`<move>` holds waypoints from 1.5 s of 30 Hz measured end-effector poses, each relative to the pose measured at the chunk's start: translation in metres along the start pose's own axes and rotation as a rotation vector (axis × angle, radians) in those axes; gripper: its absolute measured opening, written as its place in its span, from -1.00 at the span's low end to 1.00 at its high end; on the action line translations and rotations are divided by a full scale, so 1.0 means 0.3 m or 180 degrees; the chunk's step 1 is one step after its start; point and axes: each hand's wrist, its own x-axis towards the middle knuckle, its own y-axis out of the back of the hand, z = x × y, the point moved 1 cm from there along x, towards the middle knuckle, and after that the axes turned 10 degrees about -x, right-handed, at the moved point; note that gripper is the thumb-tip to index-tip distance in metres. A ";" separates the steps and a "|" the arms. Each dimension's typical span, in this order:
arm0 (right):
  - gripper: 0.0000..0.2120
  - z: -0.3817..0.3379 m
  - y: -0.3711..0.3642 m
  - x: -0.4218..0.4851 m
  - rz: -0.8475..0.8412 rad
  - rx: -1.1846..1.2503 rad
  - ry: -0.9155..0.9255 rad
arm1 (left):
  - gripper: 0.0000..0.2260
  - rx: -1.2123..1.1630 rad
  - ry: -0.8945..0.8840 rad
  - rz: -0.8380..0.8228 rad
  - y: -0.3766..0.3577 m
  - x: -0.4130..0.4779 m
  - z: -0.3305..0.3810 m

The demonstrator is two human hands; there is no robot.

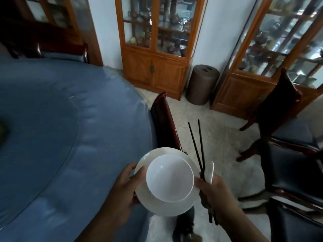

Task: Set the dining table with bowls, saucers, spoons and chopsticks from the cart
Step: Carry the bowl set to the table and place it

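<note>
- Head view: the left hand (122, 187) held the saucer (152, 203) by its left rim, fingers closed over the edge, with the white bowl (169, 178) seated on it, evidently so both travelled as one load.
- The right hand (214, 194) steadied the saucer's opposite rim while its fingers were clamped on the black chopsticks (198, 147) and a white spoon (211, 172), tips pointing away.
- The stack hung just beside the edge of the blue-covered bench (52, 119), above a dark chair (164, 123); nothing had yet been set down in sight.
- Judgement: one full place setting was carried at once to save trips.
</note>
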 end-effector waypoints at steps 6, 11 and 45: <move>-0.81 -0.179 0.080 0.460 -0.0564 -0.0471 0.0298 | -0.73 -0.0185 -0.0410 0.0761 -0.121 0.281 0.052; -0.74 -0.310 0.106 0.871 -0.1448 -0.0767 0.0265 | -0.67 -0.0525 -0.0748 0.1480 -0.243 0.483 0.041; -0.92 -0.349 -1.041 1.724 -0.3755 -0.3124 0.1354 | -0.66 -0.0283 0.0031 0.4938 0.208 1.012 -0.105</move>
